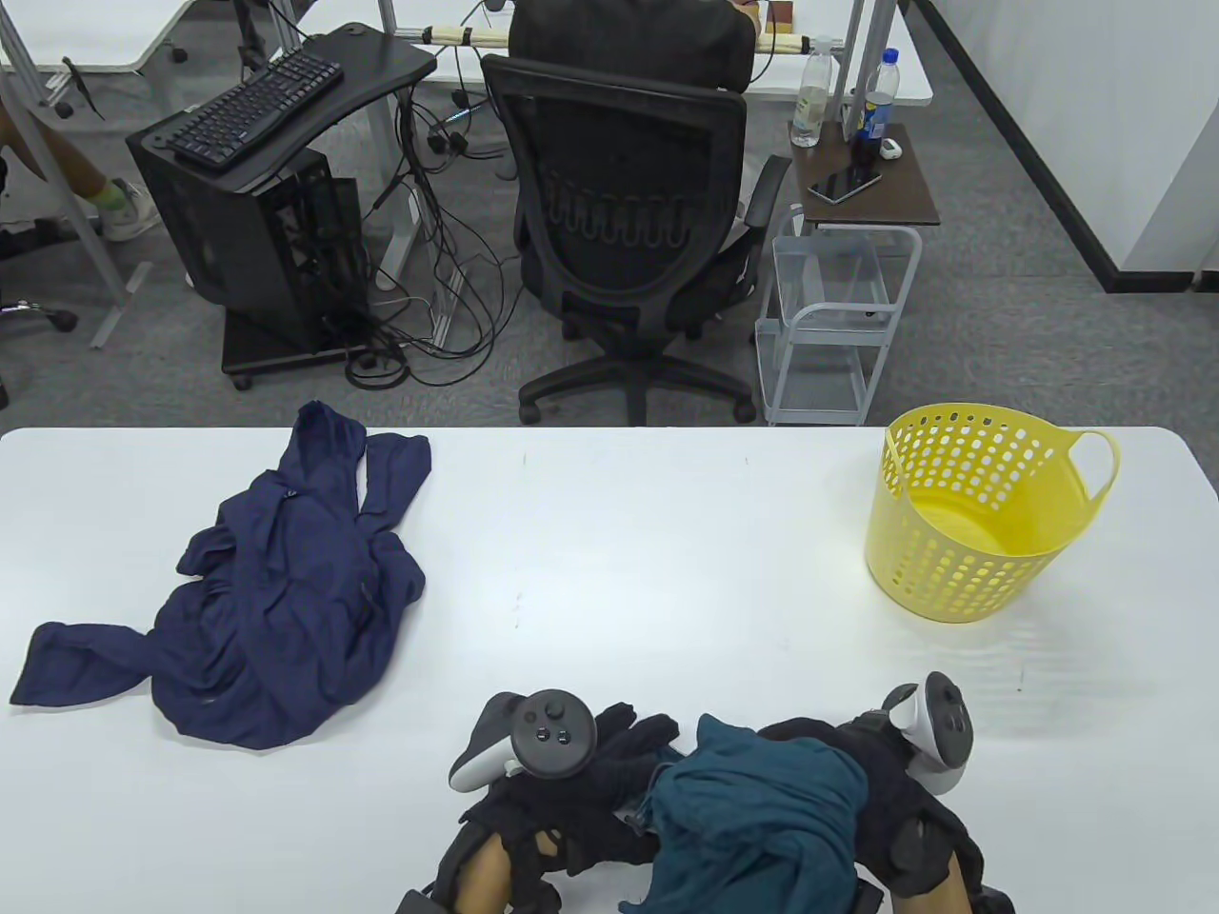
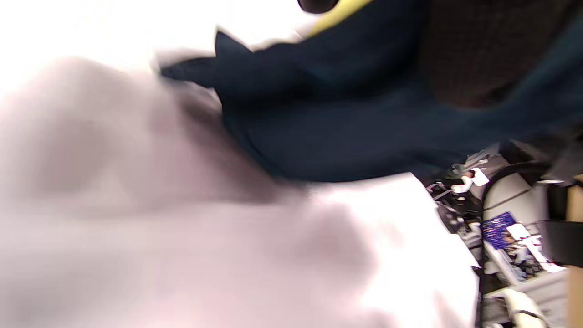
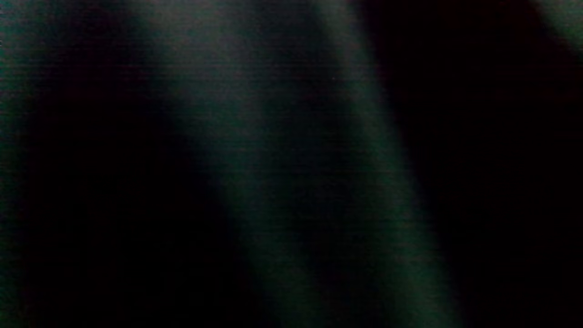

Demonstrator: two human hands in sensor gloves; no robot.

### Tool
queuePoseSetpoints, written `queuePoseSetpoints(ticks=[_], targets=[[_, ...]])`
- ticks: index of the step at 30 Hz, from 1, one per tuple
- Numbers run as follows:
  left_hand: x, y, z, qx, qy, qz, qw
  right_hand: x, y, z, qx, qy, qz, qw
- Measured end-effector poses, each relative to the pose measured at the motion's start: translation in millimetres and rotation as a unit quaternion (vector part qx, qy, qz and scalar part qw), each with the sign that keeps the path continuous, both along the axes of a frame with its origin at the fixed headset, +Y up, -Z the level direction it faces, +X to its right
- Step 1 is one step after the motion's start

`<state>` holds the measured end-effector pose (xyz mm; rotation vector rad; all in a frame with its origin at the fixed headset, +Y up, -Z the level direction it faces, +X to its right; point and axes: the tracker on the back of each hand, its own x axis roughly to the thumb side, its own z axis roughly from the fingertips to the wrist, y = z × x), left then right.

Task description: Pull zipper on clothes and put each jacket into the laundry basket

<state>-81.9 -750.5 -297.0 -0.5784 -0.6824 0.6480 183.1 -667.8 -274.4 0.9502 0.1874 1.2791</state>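
Note:
A bunched teal jacket (image 1: 762, 819) sits at the table's near edge between my two hands. My left hand (image 1: 640, 752) grips its left edge, glove fingers curled into the cloth. My right hand (image 1: 809, 738) wraps round the bundle's far right side and is partly buried under it. In the left wrist view the teal jacket (image 2: 346, 118) hangs just over the white table (image 2: 410, 255). The right wrist view is dark, covered by fabric. A navy jacket (image 1: 257, 590) lies crumpled at the left. The yellow laundry basket (image 1: 981, 571) stands at the far right with nothing inside.
The white table (image 1: 648, 571) runs the full width. Beyond its far edge stand an office chair (image 1: 629, 219), a small white cart (image 1: 829, 324) and a computer stand (image 1: 257, 219).

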Motion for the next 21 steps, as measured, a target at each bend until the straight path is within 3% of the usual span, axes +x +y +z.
queuePoseSetpoints(ticks=[2, 5, 8, 11, 14, 18, 20, 21], targets=[[-0.3, -4.5, -2.3, -0.009, 0.010, 0.007, 1.000, 15.8, 1.0, -2.4, -0.008, -0.055, -0.008, 0.998], [-7.3, -10.7, -7.5, -0.066, 0.033, 0.084, 0.994, 50.5, -4.0, -7.0, -0.027, -0.229, 0.014, 0.973], [-13.3, -13.0, -11.8, -0.122, 0.082, 0.186, 0.972, 73.0, -16.9, -8.9, -0.051, -0.391, 0.041, 0.918], [-10.5, -10.3, -10.0, -0.172, 0.076, 0.250, 0.950, 73.2, -25.0, -9.1, -0.054, -0.478, 0.072, 0.874], [-3.5, -5.4, -3.5, -0.208, 0.064, 0.301, 0.928, 56.9, -27.3, -9.8, -0.024, -0.494, 0.119, 0.861], [-0.6, -1.5, 4.7, -0.277, 0.072, 0.402, 0.870, 17.2, -27.3, -8.7, 0.048, -0.462, 0.229, 0.855], [-2.6, -2.6, 5.3, -0.295, 0.076, 0.421, 0.854, -0.3, -29.2, -8.6, 0.066, -0.413, 0.266, 0.869], [-5.0, -4.1, 4.8, -0.297, 0.077, 0.427, 0.851, -11.0, -31.4, -10.1, 0.071, -0.362, 0.269, 0.890]])
